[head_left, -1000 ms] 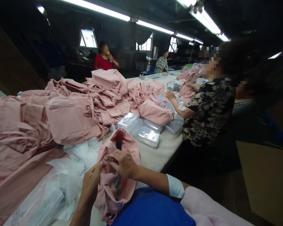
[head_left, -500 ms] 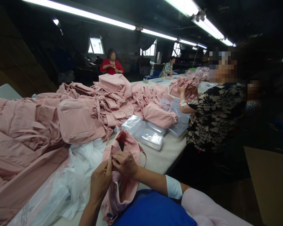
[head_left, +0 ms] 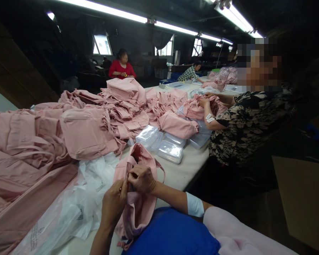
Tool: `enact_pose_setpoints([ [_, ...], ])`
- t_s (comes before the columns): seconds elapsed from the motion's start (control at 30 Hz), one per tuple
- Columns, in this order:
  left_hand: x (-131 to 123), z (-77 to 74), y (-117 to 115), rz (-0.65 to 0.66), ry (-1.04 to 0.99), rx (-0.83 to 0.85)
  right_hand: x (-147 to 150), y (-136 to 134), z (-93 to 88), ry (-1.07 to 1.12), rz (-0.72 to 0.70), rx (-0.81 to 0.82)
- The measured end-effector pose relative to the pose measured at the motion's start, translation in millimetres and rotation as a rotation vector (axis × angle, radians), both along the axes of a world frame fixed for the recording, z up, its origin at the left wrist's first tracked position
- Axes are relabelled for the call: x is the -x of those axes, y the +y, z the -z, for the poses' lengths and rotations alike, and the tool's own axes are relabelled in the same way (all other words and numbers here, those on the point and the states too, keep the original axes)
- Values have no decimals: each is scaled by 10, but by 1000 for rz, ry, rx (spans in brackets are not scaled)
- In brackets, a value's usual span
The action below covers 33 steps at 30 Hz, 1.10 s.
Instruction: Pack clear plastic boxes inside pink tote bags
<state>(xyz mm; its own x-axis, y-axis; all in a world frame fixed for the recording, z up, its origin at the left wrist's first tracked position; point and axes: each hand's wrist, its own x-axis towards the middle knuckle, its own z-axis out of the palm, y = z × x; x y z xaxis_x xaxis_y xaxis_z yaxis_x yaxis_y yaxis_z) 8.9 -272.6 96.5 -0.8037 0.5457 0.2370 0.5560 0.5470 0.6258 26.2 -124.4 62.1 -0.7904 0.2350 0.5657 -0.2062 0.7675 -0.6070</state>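
A pink fabric bag (head_left: 142, 212) stands at the table edge against my body, its top opening facing up. My left hand (head_left: 114, 200) grips the bag's rim from the left, thumb pressed on the fabric. Close beside it, my right hand (head_left: 142, 179) is closed with fingertips pinched at the same spot on the rim. Whether a small part sits between the fingertips is too small to tell. A strap loop hangs on the bag's right side.
Pink bags (head_left: 86, 132) are heaped to the left and back. White plastic bags (head_left: 87, 198) lie left of my hands. Clear plastic cases (head_left: 170, 151) sit ahead. At the right, a co-worker in a floral shirt (head_left: 244, 124) handles a pink bag (head_left: 198, 107). Two more people are farther back.
My right hand's fingers have drawn in tighter at the rim, while my left hand keeps its grip. The co-worker at the right has leaned forward and lowered a pink bag onto the table.
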Motion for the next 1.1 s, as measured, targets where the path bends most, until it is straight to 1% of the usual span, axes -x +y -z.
enact_pose_setpoints([
  [0.13,13,20,-65,-103,-142,-124,-4,215,-167,-21,161,282],
  [0.17,19,24,-79,-119,-180,-148,-25,256,-218,-22,160,332],
  [0.2,22,26,-88,-127,-209,-169,-53,280,-265,-24,125,367],
  [0.27,18,22,-81,-120,-232,-206,-118,264,-330,-47,-14,398],
  [0.33,-6,14,-42,-108,-223,-237,-175,181,-339,-110,-115,430],
  [0.43,-68,14,45,-125,-179,-232,-215,38,-269,-197,-118,534],
  [0.5,-107,33,98,-133,-117,-216,-214,-14,-211,-205,-104,585],
  [0.57,-132,63,138,-108,-30,-193,-205,-27,-176,-189,-91,582],
  [0.67,-143,116,165,-52,89,-125,-199,-16,-174,-184,-29,527],
  [0.83,-127,174,148,-20,130,-89,-211,-32,-197,-193,69,418],
  [0.9,-125,170,137,-23,107,-106,-195,-51,-176,-175,75,402],
  [0.97,-129,152,124,-54,35,-151,-148,-49,-138,-153,72,412],
  [1.03,-124,132,94,-112,-85,-206,-87,9,-103,-151,81,456],
  [1.1,-92,125,31,-198,-214,-255,-69,137,-92,-152,136,508],
])
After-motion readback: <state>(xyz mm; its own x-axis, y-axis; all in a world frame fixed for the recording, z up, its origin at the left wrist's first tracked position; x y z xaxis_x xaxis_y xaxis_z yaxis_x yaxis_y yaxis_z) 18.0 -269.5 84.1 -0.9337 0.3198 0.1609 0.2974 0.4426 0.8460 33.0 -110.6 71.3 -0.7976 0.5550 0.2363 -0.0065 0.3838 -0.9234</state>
